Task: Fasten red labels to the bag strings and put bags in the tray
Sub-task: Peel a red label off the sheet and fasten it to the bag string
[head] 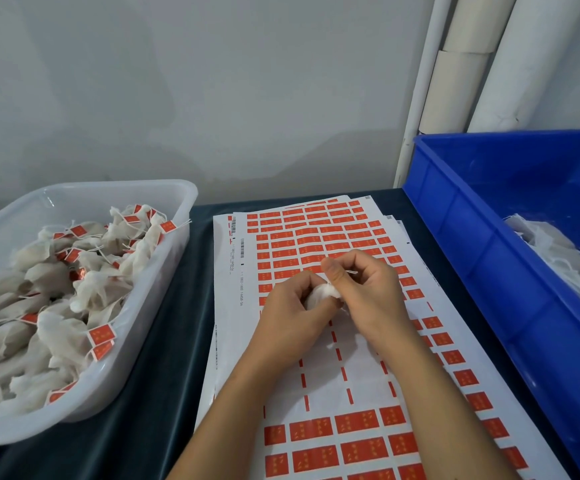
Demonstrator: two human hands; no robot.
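My left hand [290, 306] grips a small white bag [320, 295] over the middle of the label sheets. My right hand [364, 282] pinches the bag's thin white string [350, 271] just above the bag, thumb against fingers. Beneath both hands lies a stack of white sheets [316, 375] covered with red labels [356, 421]; the middle rows are peeled bare. To the left, a clear plastic tray [164, 282] holds several white bags with red labels on their strings. I cannot tell whether a label is between my fingers.
A blue bin [482, 244] at the right holds a pile of unlabelled white bags [558, 251]. White pipes [461, 64] stand against the grey wall behind it. The sheets and containers rest on a dark cloth-covered table [174, 341].
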